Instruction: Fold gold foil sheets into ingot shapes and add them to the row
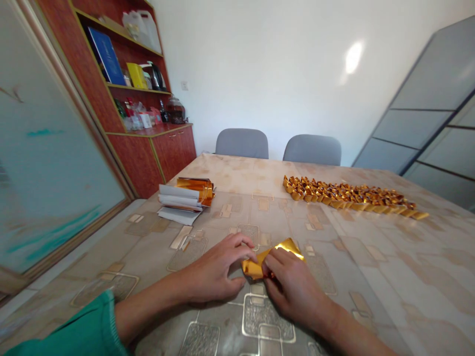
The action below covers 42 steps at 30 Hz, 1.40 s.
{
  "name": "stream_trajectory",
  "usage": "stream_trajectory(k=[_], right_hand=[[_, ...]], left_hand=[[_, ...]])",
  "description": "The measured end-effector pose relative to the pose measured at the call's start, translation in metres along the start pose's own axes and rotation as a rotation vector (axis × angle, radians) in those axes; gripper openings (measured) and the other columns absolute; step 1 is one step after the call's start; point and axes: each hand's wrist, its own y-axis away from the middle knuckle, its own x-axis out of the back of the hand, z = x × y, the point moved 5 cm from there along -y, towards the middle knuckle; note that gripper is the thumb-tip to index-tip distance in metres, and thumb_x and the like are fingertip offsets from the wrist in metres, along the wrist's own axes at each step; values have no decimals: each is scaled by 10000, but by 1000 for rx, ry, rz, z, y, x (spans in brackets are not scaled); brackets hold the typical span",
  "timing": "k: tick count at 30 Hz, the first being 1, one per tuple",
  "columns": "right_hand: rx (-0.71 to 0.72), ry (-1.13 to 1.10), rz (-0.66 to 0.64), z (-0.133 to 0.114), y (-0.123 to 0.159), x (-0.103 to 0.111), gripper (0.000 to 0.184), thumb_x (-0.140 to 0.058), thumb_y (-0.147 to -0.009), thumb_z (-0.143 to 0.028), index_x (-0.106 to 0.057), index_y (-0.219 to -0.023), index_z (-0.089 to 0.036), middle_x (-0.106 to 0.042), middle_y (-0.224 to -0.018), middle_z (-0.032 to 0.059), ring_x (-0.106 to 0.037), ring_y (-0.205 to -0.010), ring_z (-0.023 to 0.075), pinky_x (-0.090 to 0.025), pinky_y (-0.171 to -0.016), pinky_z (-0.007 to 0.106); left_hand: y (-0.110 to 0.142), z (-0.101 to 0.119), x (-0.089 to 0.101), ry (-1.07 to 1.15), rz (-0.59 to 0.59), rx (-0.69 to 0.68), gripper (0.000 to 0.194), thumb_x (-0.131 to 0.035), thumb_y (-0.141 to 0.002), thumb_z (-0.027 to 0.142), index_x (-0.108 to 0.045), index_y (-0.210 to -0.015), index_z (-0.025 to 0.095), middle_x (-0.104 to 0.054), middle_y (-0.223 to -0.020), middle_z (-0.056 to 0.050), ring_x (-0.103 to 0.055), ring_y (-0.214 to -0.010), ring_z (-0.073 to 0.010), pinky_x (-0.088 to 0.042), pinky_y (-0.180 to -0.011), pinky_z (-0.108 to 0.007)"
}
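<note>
Dozens of folded gold-foil pieces [349, 198] sit in a row, a sheet stack [183, 200] remains, and the right hand's [293, 289] narrow grip pinches another foil piece [274, 254].

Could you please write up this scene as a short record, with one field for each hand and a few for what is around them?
Left hand: fingertips at the edge of the folded gold foil
Right hand: on top of the folded gold foil, holding it
Surface: patterned table cover
Far side of table: long row of folded gold foil pieces
Left side of table: stack of white paper with gold foil sheets
Background: two grey chairs, wooden cabinet
</note>
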Motion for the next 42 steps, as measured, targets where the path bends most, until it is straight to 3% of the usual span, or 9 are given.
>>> stream_trajectory(k=[4, 7, 14, 25, 37, 42], right_hand=[[18, 3, 4, -7, -3, 2, 94, -523, -861, -127, -572, -828, -200, -609, -856, 47, -542, -798, 201, -385, -689, 303], [23, -18, 8, -6, -5, 2, 105, -516, -875, -141, -569, -806, -200, -605, -840, 44, -537, -786, 197, -374, -686, 306], [-83, -125, 12, 7, -5, -2, 188, -482, -889, -153, -494, -709, -203, -582, -768, 35, -531, -731, 187, -355, -646, 300], [-137, 4, 78, 14, -2, -11, 176, -529, -816, -125, -484, -670, -215, -555, -740, 39, -520, -692, 201, -358, -630, 318], [-62, 146, 26, 17, -1, -15, 169, -540, -896, -195, -549, -730, -223, -621, -783, 71, -565, -697, 225, -422, -635, 350], [-44, 192, 29, 18, 0, -16, 197, -533, -920, -212, -557, -726, -226, -619, -754, 61, -564, -654, 215, -409, -616, 343]], left_hand=[[1, -2, -3, -120, -101, -38, 276, -666, -703, 69, -641, -943, 201, -572, -1089, -34, -533, -1064, -204, -432, -955, -333], [-2, -9, -7, -167, -59, -32, 140, -656, -764, 91, -626, -865, 183, -583, -1016, -35, -546, -992, -194, -447, -889, -313], [-2, -18, -5, -151, 47, 16, 59, -689, -829, 174, -631, -838, 182, -589, -1007, -34, -548, -982, -193, -435, -852, -314], [-8, -24, -11, -251, 83, 73, 114, -678, -860, 236, -616, -788, 174, -580, -984, -35, -532, -970, -216, -402, -843, -357], [-6, -24, -14, -315, 109, 74, 124, -656, -871, 261, -600, -787, 188, -577, -995, -37, -511, -952, -216, -388, -817, -347], [-5, -27, -12, -304, 122, 98, 147, -681, -831, 196, -561, -747, 181, -570, -988, -26, -518, -947, -208, -372, -798, -338]])
